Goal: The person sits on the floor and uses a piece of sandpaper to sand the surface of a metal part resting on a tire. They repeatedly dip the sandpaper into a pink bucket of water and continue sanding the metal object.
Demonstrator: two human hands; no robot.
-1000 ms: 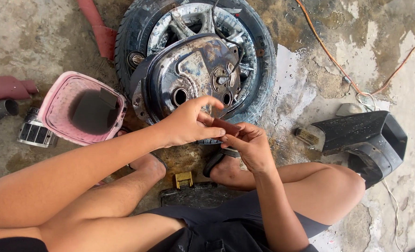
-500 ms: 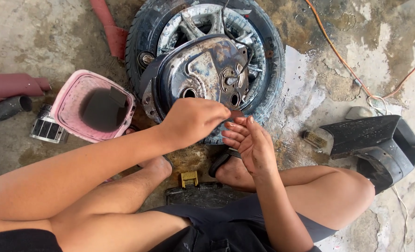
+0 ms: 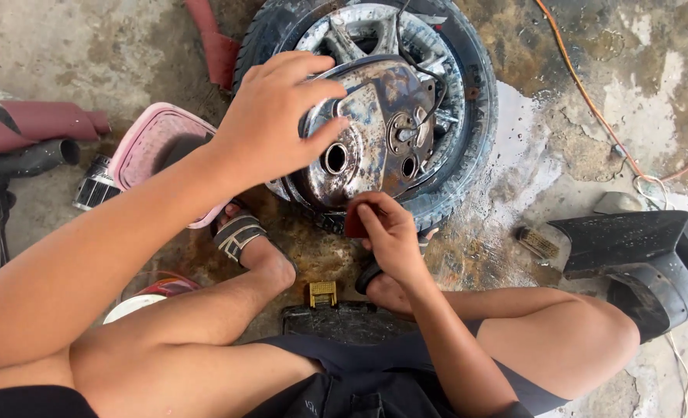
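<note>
While the left hand rests spread on the rusty cover, right hand fingers pinch a reddish scrap

The metal cover under the left hand looks shiny but is stained with brown rust. A small dark red rough sheet is pinched in the right hand. The tyre is dull black rubber. The basin is smooth pink plastic. The floor is rough, wet concrete.
</note>
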